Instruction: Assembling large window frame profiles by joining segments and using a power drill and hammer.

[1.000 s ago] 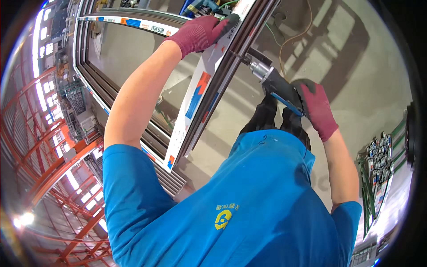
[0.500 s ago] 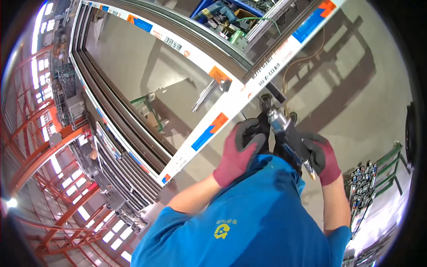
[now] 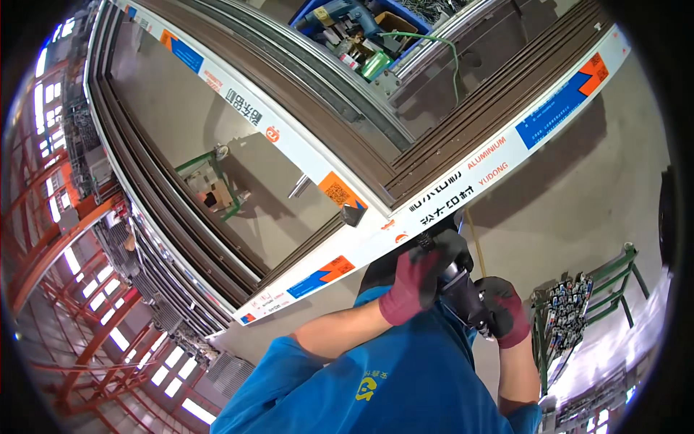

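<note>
Both my hands wear maroon and dark grey gloves. My right hand [image 3: 504, 307] is closed round the rear of a hand-held power tool [image 3: 463, 298] with a black body and a silver front part. My left hand [image 3: 428, 275] is closed over the tool's front end, and its fingers hide the tip. The tool slants in front of my body. Just beyond my hands runs the near rail of a large brown aluminium frame [image 3: 434, 206], faced with white printed film. A small dark block [image 3: 352, 215] sits at the joint of its rails.
A blue crate [image 3: 416, 54] with a drill and hardware stands beyond the frame. A thin yellowish hose [image 3: 477, 249] trails on the floor past my hands. On the right stands a green metal rack [image 3: 614, 286] beside a stack of profile ends [image 3: 564, 315]. More long profiles lie at the left.
My left hand has moved from beside the tool onto its front end. The tool is drawn closer to my body, and the frame now appears nearer to me.
</note>
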`<state>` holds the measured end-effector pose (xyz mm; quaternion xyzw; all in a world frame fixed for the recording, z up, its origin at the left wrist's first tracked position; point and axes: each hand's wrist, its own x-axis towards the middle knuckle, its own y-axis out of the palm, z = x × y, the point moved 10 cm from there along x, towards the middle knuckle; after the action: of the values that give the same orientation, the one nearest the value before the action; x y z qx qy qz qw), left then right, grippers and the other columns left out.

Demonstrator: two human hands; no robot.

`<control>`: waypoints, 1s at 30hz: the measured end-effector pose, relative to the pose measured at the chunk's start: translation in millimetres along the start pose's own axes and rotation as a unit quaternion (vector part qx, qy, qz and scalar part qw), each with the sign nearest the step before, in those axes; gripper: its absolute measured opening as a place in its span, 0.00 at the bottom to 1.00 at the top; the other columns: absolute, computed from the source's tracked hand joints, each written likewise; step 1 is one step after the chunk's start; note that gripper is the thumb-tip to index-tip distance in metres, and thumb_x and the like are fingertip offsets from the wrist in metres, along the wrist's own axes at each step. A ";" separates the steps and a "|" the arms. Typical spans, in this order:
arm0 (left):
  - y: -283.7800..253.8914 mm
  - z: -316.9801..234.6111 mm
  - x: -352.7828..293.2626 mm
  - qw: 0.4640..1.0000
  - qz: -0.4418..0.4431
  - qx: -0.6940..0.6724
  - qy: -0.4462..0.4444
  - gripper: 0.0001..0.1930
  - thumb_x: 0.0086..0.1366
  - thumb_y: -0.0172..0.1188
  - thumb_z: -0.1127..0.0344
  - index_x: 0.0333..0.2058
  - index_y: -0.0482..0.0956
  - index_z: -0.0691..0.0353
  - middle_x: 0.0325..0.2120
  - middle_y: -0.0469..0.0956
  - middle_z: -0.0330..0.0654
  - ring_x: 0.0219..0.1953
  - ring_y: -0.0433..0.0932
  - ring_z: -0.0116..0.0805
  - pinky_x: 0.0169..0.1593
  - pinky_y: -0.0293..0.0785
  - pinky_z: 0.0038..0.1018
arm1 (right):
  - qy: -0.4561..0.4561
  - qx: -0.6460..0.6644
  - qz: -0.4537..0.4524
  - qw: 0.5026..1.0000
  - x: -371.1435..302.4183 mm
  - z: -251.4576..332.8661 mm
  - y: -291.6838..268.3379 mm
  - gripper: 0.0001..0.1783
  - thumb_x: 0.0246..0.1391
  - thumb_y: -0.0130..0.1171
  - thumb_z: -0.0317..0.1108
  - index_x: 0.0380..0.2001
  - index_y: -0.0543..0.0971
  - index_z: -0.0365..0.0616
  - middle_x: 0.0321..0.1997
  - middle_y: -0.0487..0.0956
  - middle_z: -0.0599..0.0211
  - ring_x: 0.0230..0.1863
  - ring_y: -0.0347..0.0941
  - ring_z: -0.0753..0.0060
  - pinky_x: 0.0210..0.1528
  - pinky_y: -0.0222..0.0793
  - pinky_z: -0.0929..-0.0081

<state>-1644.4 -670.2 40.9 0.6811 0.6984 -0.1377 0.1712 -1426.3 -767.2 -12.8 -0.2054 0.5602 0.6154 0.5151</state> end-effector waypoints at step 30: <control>-29.3 -16.0 25.1 0.965 -0.093 -0.236 0.060 0.20 0.80 0.51 0.54 0.59 0.72 0.64 0.45 0.76 0.46 0.50 0.78 0.45 0.56 0.79 0.43 | -0.272 -0.398 -0.011 0.876 -26.4 76.5 103.9 0.34 0.50 0.72 0.28 0.61 0.74 0.36 0.49 0.85 0.54 0.50 0.83 0.67 0.53 0.76 0.69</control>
<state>-1674.9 -641.6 43.4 0.5605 0.7803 0.0575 0.2713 -1481.1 -692.6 80.8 -0.2235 0.1031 0.8122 0.5289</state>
